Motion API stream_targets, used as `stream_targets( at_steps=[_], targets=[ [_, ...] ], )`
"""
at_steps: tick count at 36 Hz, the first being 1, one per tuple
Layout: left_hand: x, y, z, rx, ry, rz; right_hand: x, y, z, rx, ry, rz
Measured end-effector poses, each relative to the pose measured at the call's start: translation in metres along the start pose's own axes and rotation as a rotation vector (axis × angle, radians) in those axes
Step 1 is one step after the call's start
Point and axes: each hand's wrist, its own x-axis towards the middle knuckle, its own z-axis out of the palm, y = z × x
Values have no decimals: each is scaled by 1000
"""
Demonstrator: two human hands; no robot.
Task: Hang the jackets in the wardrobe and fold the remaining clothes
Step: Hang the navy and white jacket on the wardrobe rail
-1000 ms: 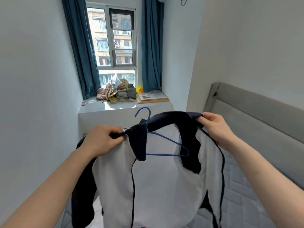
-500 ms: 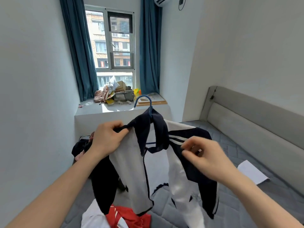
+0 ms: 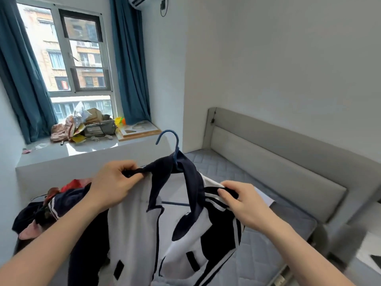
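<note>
From the head camera we see our left hand (image 3: 112, 182) gripping the dark shoulder of the white-and-navy jacket (image 3: 144, 230), which hangs on a blue hanger (image 3: 175, 149) held up over the grey bed (image 3: 257, 250); our right hand (image 3: 241, 201) pinches the striped shoulder on the other side. More clothes (image 3: 47, 205) lie heaped at the left; beyond them stands a cluttered windowsill (image 3: 88, 145).

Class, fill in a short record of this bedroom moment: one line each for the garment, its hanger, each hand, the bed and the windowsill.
garment: navy-and-white zip jacket, draped on hanger
hanger: blue wire hanger, hook standing above collar
left hand: pinches jacket's left shoulder
right hand: grips striped right shoulder
bed: grey quilted mattress, clothes pile at left
windowsill: cluttered with papers, boxes
</note>
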Motion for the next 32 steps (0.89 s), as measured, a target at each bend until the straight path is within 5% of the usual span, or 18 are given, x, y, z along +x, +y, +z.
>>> stream_targets(
  at_steps=[9, 32],
  targets=[
    [20, 88, 81, -81, -320, 116, -61, 58, -64, 136, 133, 186],
    [-46, 472, 385, -284, -679, 687, -341, 202, -299, 44, 772, 721]
  ],
)
